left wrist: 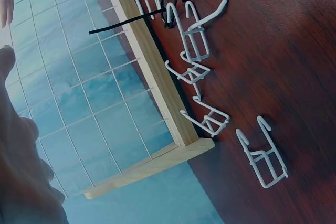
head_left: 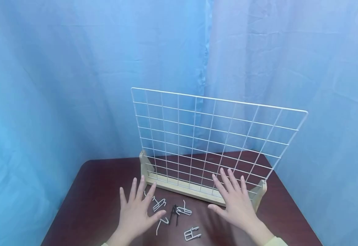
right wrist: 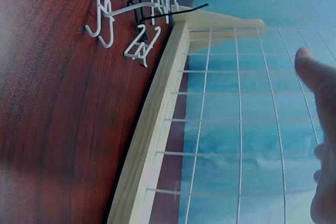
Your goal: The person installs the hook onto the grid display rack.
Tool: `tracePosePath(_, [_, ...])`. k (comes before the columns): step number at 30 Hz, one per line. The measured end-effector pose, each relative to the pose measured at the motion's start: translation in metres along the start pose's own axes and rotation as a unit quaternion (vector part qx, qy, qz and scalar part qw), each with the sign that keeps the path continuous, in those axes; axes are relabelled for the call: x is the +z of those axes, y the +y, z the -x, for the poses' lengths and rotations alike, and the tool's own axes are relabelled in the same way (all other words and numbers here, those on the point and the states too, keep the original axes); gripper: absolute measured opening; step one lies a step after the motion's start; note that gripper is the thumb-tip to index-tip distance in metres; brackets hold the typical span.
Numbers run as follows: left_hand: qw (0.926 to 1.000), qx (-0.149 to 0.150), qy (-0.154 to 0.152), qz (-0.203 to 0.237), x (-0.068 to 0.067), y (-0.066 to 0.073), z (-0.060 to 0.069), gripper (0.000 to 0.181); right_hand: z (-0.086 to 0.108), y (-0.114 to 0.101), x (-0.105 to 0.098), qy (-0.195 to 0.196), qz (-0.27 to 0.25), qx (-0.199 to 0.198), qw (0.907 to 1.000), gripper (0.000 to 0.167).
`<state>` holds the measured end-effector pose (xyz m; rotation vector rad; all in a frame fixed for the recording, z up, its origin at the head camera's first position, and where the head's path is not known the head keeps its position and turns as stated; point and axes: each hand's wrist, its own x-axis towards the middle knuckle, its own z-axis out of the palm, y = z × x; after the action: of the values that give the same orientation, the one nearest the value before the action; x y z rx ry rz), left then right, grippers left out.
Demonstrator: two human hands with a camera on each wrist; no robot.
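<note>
A white wire grid (head_left: 194, 126) stands upright in a pale wooden base (head_left: 185, 186); the base also shows in the left wrist view (left wrist: 157, 66) and right wrist view (right wrist: 157, 114). My left hand (head_left: 135, 212), fingers spread, is held above the loose hooks left of the middle and holds nothing. My right hand (head_left: 237, 205) is likewise spread and empty, in front of the base's right part. Between the hands lie several white wire hooks (head_left: 192, 234) (left wrist: 265, 153) (right wrist: 105, 19) and a black hook (head_left: 174, 210) (left wrist: 126, 23) (right wrist: 176, 13).
A dark red wooden table (head_left: 105, 177) carries everything. Blue curtains (head_left: 74, 85) hang behind it and at both sides. The base's wooden end supports (head_left: 260, 193) stick out toward the front.
</note>
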<state>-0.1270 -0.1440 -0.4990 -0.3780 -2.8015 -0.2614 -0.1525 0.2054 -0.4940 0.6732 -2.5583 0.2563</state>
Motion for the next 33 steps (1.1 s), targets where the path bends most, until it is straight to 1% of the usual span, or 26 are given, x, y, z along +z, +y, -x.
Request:
tracePosePath(7, [0.9994, 0.014, 0.032, 0.005, 0.0, -0.001, -0.001, 0.093, 0.009, 0.01, -0.009, 0.049, -0.049, -0.02, 0.9974, 0.088])
tracePosePath(10, [0.9989, 0.018, 0.041, 0.011, 0.0, -0.001, -0.001, 0.094, 0.014, 0.014, -0.012, 0.059, -0.071, -0.015, 0.9956, 0.086])
tracePosePath(13, [0.9979, 0.025, 0.054, 0.025, 0.0, -0.001, -0.002, 0.094, 0.019, 0.018, -0.016, 0.069, -0.097, -0.002, 0.9929, 0.085])
tracePosePath(17, [0.9962, 0.033, 0.069, 0.04, 0.0, 0.0, -0.002, 0.096, 0.026, 0.025, -0.022, 0.092, -0.141, 0.016, 0.9855, 0.084])
tracePosePath(20, [0.995, 0.037, 0.079, 0.048, -0.001, 0.0, -0.001, 0.097, 0.032, 0.029, -0.025, 0.117, -0.161, 0.019, 0.9798, 0.084])
tracePosePath(24, [0.9928, 0.044, 0.097, 0.054, -0.002, 0.001, 0.002, 0.098, 0.037, 0.037, -0.028, 0.162, -0.178, 0.002, 0.9704, 0.083])
tracePosePath(26, [0.9911, 0.049, 0.107, 0.063, -0.002, 0.0, 0.003, 0.099, 0.039, 0.042, -0.029, 0.178, -0.193, -0.007, 0.965, 0.082])
tracePosePath(29, [0.9881, 0.056, 0.121, 0.077, -0.001, -0.001, 0.003, 0.098, 0.041, 0.048, -0.031, 0.191, -0.214, -0.018, 0.958, 0.082])
tracePosePath(32, [0.9834, 0.064, 0.137, 0.1, 0.0, -0.003, 0.003, 0.095, 0.042, 0.053, -0.035, 0.204, -0.222, -0.029, 0.9532, 0.082])
tracePosePath(33, [0.9819, 0.066, 0.142, 0.106, 0.0, -0.004, 0.003, 0.094, 0.042, 0.054, -0.036, 0.211, -0.227, -0.034, 0.9503, 0.081])
